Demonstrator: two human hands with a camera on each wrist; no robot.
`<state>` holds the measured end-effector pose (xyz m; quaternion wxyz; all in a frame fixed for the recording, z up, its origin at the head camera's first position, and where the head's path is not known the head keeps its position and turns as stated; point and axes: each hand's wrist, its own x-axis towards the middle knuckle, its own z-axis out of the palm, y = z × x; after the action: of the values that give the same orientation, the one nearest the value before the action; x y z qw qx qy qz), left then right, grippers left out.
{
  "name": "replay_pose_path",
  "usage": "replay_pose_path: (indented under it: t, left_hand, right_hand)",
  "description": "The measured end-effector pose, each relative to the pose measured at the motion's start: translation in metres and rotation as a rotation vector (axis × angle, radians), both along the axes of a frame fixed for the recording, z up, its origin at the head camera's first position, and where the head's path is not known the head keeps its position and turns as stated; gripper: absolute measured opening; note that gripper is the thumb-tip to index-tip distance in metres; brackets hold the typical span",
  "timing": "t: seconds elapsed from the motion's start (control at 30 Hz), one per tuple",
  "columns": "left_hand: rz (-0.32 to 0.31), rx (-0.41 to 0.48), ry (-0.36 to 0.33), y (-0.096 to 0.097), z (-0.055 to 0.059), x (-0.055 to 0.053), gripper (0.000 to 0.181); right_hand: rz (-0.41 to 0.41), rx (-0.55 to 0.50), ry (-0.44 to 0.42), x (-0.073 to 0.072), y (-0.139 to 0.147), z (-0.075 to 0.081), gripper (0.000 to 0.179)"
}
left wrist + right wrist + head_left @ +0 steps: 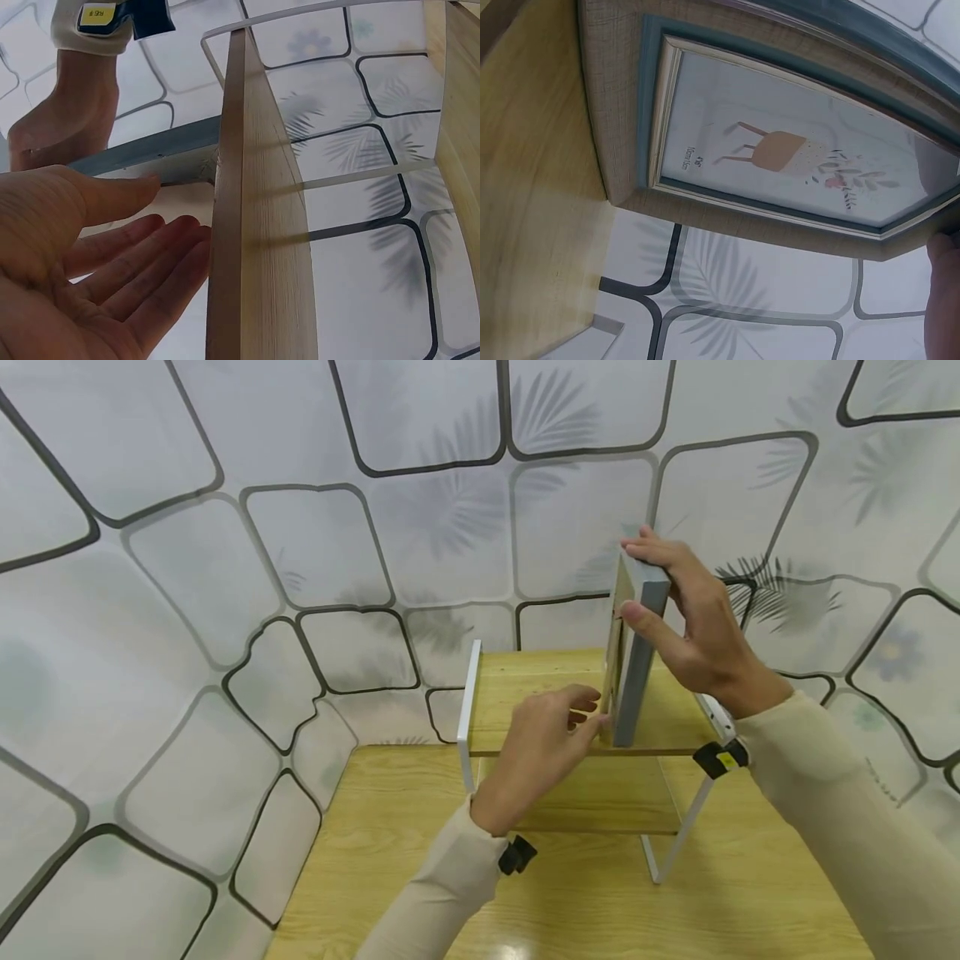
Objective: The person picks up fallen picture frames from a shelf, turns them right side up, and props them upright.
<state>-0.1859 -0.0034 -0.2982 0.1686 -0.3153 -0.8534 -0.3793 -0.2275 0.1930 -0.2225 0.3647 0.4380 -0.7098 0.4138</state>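
A picture frame point(643, 652) stands upright on the wooden top board point(525, 681) of a small shelf, its grey-blue edge toward me. My right hand point(697, 622) grips it near the top, thumb on the left side and fingers over the upper edge. In the right wrist view, the picture front point(780, 150) shows a deer-like drawing with flowers inside wooden and blue borders. My left hand point(536, 743) is beside the frame's lower left, fingertips right at its beige back. Extended fingers and thumb of that hand point(112, 262) show in the left wrist view.
The shelf has white metal side frames point(470, 693) and a lower wooden board point(592, 793). It stands on a wood-grain tabletop point(585, 902). Behind and to the left hangs a patterned cloth point(315, 552) with dark outlines and leaf prints.
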Motion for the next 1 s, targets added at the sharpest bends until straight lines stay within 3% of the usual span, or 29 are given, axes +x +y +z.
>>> replay_pose_path:
  t: [0.2, 0.3, 0.53, 1.0]
  left_hand:
    - [-0.002, -0.011, 0.018, 0.002, 0.001, 0.0, 0.021]
    - [0.025, -0.036, 0.045, 0.0, 0.001, 0.001, 0.02]
    - [0.072, -0.001, 0.086, -0.011, 0.001, 0.002, 0.02]
    - [0.244, -0.139, 0.284, -0.034, 0.005, -0.002, 0.017]
  right_hand:
    - [0.015, 0.004, -0.017, 0.0, -0.001, 0.002, 0.05]
    - [0.013, 0.024, -0.016, 0.0, 0.0, 0.004, 0.05]
    - [-0.008, 0.083, -0.004, -0.004, 0.002, 0.004, 0.053]
    - [-0.039, 0.173, 0.007, -0.006, -0.015, 0.01, 0.057]
